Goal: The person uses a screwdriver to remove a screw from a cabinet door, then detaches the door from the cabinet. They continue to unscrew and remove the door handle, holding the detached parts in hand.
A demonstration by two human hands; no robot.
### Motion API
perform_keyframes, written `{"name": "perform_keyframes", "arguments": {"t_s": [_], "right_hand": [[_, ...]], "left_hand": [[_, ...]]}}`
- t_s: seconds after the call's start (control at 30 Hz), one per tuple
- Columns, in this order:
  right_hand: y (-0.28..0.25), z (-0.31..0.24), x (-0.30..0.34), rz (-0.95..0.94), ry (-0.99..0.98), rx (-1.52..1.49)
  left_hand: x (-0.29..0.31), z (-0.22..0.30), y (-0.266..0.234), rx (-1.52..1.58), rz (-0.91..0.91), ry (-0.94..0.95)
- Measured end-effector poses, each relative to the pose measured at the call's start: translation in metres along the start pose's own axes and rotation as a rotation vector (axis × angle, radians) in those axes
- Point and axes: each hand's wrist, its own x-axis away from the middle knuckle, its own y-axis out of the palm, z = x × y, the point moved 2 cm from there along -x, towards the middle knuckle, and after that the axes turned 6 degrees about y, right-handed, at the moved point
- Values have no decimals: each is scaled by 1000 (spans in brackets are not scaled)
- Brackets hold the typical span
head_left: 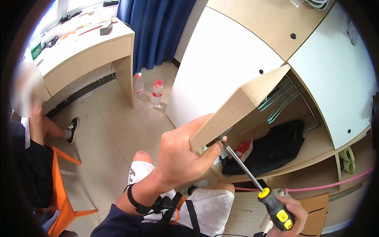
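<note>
My left hand (pixel 183 152) is closed around the lower end of a thick light-wood panel (pixel 231 112), which juts toward me in front of an open wardrobe compartment. My right hand (pixel 296 213), at lower right, grips the black-and-yellow handle of a screwdriver (pixel 278 209). Its long metal shaft slants up and left to the panel's underside, and the tip lies beside my left thumb and index finger. A small dark metal fitting shows there, partly hidden by the fingers, so I cannot tell whether the tip sits in a screw.
Inside the wardrobe (pixel 327 158) lie dark clothes (pixel 272 148) below teal hangers (pixel 282 104). A pink pole (pixel 331 183) crosses its lower front. Two plastic bottles (pixel 156 94) stand on the floor. Someone sits at left by an orange chair (pixel 61 189), near a desk (pixel 90 55).
</note>
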Motion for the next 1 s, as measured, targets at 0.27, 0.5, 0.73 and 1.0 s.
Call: {"name": "perform_keyframes", "arguments": {"t_s": [0.27,0.5,0.73,1.0], "right_hand": [[-11,-3,-2,144,-48,214],[-3,7,8,134,184,-28],[4,-5,-5,127,109,198],[2,-8,4,307,-56,369]], "left_hand": [[0,-1,1,6,3,5],[2,-5,-2,-19,35,18],[1,-1,0,-1,22,-4],[4,-1,2,2,51,24]]}}
